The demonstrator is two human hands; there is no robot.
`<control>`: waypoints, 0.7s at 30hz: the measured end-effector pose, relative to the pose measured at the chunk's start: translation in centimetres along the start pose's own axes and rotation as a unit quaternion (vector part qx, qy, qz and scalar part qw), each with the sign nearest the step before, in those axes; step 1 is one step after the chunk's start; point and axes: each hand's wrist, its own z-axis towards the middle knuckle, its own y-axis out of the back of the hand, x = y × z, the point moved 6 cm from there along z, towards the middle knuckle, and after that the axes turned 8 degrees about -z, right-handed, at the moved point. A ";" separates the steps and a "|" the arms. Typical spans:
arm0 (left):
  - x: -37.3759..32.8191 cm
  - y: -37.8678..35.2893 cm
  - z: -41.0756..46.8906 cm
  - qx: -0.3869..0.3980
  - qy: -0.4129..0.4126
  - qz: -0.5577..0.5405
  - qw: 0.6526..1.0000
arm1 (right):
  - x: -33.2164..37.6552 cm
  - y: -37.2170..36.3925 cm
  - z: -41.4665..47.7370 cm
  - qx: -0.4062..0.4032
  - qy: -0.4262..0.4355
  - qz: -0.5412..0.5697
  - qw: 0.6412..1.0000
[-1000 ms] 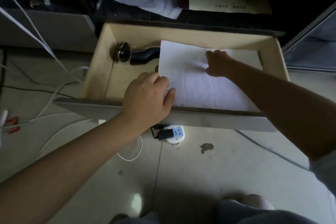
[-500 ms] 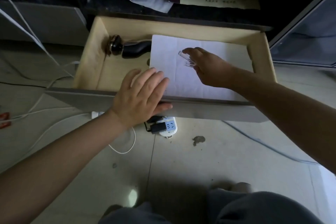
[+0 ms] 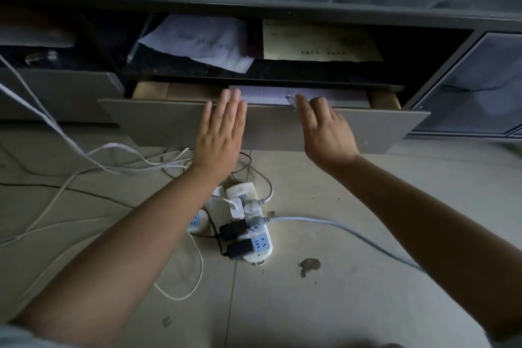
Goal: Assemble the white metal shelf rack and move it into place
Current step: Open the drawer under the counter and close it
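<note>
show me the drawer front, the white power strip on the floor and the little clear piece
drawer front [image 3: 381, 130]: head view, bare grey panel near its right end
power strip [image 3: 243, 191]: head view, upper white end of its body
clear piece [image 3: 290, 99]: head view, its shiny tip at the drawer's top edge

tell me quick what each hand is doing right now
left hand: open, flat against the drawer front
right hand: pinching a small clear piece
</note>
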 end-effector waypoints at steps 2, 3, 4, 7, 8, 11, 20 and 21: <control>-0.3 -1.2 -0.3 0.006 -0.021 0.002 1.000 | 0.0 -1.6 0.2 -0.030 0.003 -0.010 1.000; -0.3 -1.7 -0.3 0.011 -0.029 0.004 1.000 | -0.2 -2.4 0.2 -0.045 0.002 -0.016 0.999; -0.1 -2.1 -0.1 0.013 -0.034 0.011 0.999 | -0.4 -3.1 0.3 -0.056 -0.002 -0.017 0.998; 0.5 -3.4 0.4 0.035 -0.052 0.032 0.998 | -1.2 -4.9 0.6 -0.079 -0.006 -0.001 0.997; 0.7 -3.8 0.5 0.047 -0.063 0.041 0.996 | -1.5 -5.3 0.8 -0.084 0.002 0.007 0.996; 1.4 -4.8 0.9 0.072 -0.089 0.080 0.990 | -2.0 -6.1 1.4 -0.098 0.061 -0.023 0.993; 3.0 -6.5 1.4 0.100 -0.119 0.167 0.974 | -2.1 -7.0 2.0 -0.101 0.119 -0.071 0.985; 2.9 -6.5 1.4 0.101 -0.113 0.169 0.974 | -2.2 -7.0 2.0 -0.098 0.112 -0.066 0.987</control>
